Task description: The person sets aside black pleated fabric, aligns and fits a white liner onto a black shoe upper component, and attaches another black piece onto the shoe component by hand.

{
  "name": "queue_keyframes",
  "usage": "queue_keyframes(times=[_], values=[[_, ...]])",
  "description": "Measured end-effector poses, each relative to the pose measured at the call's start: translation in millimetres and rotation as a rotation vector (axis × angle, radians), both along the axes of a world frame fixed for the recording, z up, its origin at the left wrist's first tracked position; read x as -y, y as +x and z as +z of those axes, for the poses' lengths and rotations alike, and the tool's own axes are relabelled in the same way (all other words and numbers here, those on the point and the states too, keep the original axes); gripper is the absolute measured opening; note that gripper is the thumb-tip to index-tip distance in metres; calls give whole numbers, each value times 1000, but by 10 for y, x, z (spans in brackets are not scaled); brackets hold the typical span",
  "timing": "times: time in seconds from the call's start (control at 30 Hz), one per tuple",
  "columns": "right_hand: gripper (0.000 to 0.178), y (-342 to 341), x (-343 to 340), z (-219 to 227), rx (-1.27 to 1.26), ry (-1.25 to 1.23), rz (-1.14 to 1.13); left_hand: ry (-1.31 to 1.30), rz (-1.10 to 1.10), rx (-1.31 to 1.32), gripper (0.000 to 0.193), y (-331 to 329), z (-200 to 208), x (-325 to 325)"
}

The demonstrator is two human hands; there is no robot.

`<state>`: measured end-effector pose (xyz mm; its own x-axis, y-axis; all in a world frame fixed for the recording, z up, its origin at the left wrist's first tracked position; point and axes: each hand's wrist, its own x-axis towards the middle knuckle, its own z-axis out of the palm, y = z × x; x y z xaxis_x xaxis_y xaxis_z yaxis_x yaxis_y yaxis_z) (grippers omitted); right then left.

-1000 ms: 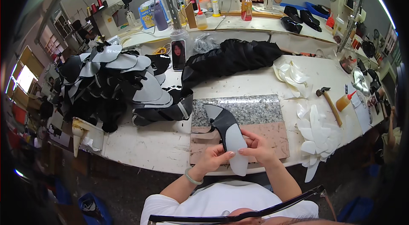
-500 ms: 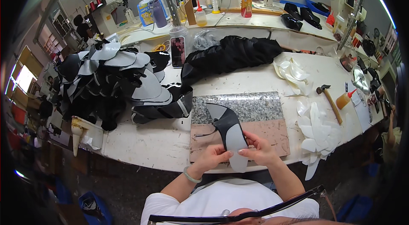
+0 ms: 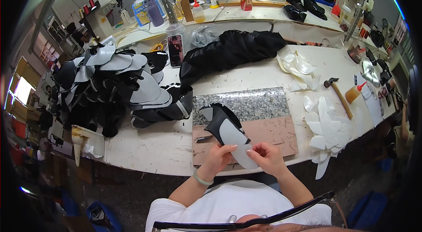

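A black shoe upper (image 3: 225,130) with a pale grey inner panel is held over the work board, slanting away to the left. At its near end is a rounded whitish piece (image 3: 244,158); I cannot tell whether it is loose or joined. My left hand (image 3: 217,160) grips this near end, thumb on top and fingers beneath. With thumb and fingertips closed, my right hand (image 3: 267,158) pinches the right edge of the whitish piece. Beneath lies a board (image 3: 277,137), brownish near me and speckled grey stone farther off. A thin dark strap end (image 3: 203,138) hangs at the upper's left.
A heap of black and grey uppers (image 3: 110,87) covers the left side. Beyond the board stretches a row of black pieces (image 3: 233,54), beside a propped phone (image 3: 175,50). Rightward lie white shaped pieces (image 3: 327,128), a hammer (image 3: 339,98) and a red-tipped glue bottle (image 3: 354,93).
The upper has tilted further left, and its near end now shows the whitish piece angled apart from the grey panel. My right hand has shifted onto that piece's edge. The view has moved slightly.
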<state>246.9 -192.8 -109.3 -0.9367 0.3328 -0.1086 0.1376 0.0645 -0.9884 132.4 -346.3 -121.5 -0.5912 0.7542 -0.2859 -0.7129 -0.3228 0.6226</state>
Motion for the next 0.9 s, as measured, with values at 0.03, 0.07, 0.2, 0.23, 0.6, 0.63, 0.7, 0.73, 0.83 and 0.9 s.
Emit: queue_keyframes(times=[0.03, 0.07, 0.2, 0.23, 0.6, 0.63, 0.7, 0.73, 0.83, 0.9], values=[[17, 14, 18, 15, 5, -3, -7, -3, -7, 5, 19, 1, 17, 6], [17, 18, 30, 29, -18, 43, -23, 11, 19, 0, 19, -4, 26, 22], [18, -18, 70, 85, -69, 113, -32, -124, 181, -335, 20, 24, -101, 25], [19, -36, 67, 102, -78, 142, -8, -140, 237, -388, 18, 20, -93, 11], [20, -80, 72, 122, -130, 319, -38, -326, 216, -702, 15, 109, -53, 18], [19, -80, 76, 111, -123, 325, -40, -328, 178, -706, 16, 90, -85, 43], [19, -79, 76, 108, -116, 331, -42, -329, 140, -710, 17, 87, -85, 55], [19, -89, 71, 101, -120, 320, -56, -310, 87, -629, 16, 88, -44, 44], [18, -108, 75, 62, -131, 331, -68, -308, 41, -538, 14, 98, -50, 35], [17, -124, 84, 39, -139, 353, -68, -324, 46, -529, 14, 96, -81, 41]])
